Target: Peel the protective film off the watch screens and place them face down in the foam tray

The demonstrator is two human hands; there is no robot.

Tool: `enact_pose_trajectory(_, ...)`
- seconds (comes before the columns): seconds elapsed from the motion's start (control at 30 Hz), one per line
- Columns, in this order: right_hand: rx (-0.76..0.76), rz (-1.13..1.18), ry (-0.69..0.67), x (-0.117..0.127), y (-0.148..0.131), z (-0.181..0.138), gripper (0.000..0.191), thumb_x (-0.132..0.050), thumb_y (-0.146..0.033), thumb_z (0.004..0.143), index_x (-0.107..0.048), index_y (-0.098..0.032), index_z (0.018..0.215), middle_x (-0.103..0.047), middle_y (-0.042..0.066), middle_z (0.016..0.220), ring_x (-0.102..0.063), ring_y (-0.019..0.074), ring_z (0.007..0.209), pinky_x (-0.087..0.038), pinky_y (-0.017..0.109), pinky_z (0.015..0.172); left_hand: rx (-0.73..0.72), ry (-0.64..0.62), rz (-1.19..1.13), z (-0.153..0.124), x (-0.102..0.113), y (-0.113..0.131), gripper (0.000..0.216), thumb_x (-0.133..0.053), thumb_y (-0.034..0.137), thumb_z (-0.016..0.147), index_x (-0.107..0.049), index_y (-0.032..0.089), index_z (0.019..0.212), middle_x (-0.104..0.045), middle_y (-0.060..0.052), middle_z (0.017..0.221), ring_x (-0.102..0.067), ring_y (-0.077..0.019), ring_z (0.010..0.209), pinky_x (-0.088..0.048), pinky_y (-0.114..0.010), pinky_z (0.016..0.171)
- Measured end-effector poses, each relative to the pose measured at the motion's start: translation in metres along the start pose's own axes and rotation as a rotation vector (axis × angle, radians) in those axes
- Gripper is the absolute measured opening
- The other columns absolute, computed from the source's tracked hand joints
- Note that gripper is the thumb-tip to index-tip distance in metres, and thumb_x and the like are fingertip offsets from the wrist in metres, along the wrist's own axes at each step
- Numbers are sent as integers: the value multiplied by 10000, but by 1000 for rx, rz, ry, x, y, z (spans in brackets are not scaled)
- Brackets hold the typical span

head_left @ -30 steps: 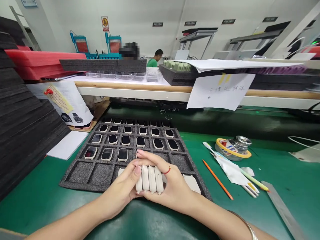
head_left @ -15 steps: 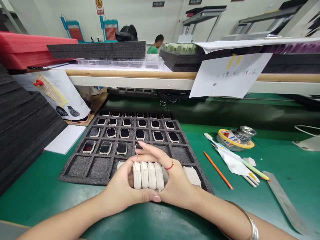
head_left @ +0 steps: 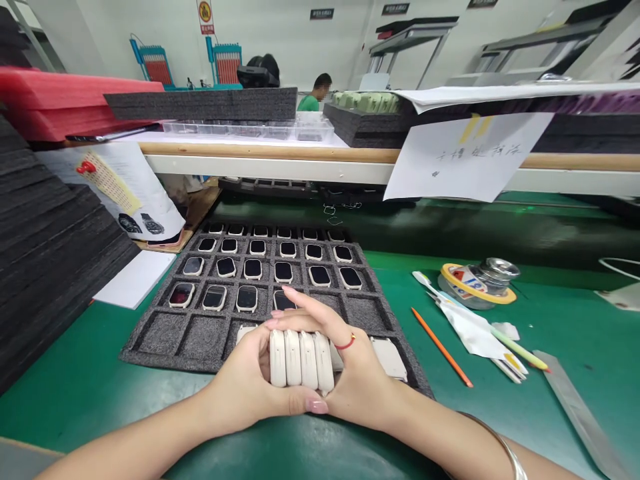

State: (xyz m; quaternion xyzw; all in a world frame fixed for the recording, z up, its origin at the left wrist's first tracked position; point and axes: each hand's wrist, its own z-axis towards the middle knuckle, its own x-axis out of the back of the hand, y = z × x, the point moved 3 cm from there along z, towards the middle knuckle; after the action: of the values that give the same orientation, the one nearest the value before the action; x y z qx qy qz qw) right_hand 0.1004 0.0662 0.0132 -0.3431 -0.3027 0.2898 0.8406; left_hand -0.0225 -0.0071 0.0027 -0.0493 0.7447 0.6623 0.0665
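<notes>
My left hand [head_left: 247, 383] and my right hand [head_left: 350, 373] are cupped together around a row of several cream watch cases [head_left: 301, 359] standing on edge side by side. They rest at the near edge of a grey foam tray [head_left: 173, 333]. The tray's far rows hold several watch cases with dark screens [head_left: 253, 269]. Its near pockets are partly bare. Another cream watch case [head_left: 390, 357] lies in the tray just right of my right hand. A red ring sits on a finger of my right hand, and a silver bangle is on that wrist.
An orange pencil [head_left: 442, 347], a white cloth with swabs [head_left: 473, 330] and a tape roll with a metal cup [head_left: 480, 280] lie at right. A metal ruler [head_left: 575, 407] lies further right. Black foam stacks [head_left: 45, 247] rise at left. A person in green [head_left: 315, 93] works far behind the shelf.
My left thumb has slid from the side of the cases to under their front. The camera view has shifted slightly; the hands stay at the tray's near edge.
</notes>
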Motion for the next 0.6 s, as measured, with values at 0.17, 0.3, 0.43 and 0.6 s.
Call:
enact_pose_trajectory(0.17,26,21,-14,0,1,-2,883,-746,-502,833,-262,-284,1538,-690,62,1193,-622,216,1212,-484,370,1093,7,29,60,-1,3,-3,552,-922,288,584,-613,175,1027,-674,-20,888,-637,-191,813,-540,-281,703)
enact_pose_trajectory(0.3,49,5,-2,-1,0,-3,869,-743,-484,841,-263,-285,1538,-683,63,1193,-619,223,1215,-487,378,1091,15,31,98,-1,3,-3,580,-916,302,581,-610,169,1055,-674,-37,923,-642,-215,846,-549,-311,725)
enact_pose_trajectory(0.43,83,-42,0,0,-4,-2,861,-730,-456,862,-243,-274,1547,-689,60,1175,-631,224,1195,-490,371,1087,10,-12,86,-1,2,2,552,-903,285,614,-614,171,1071,-661,-33,933,-625,-206,861,-538,-312,746)
enact_pose_trajectory(0.6,58,-118,-7,1,-7,0,839,-708,-412,890,-216,-285,1557,-703,59,1162,-659,217,1145,-523,369,1046,26,-159,-58,0,0,7,542,-857,231,690,-599,189,1165,-647,-45,1056,-605,-210,998,-503,-329,870)
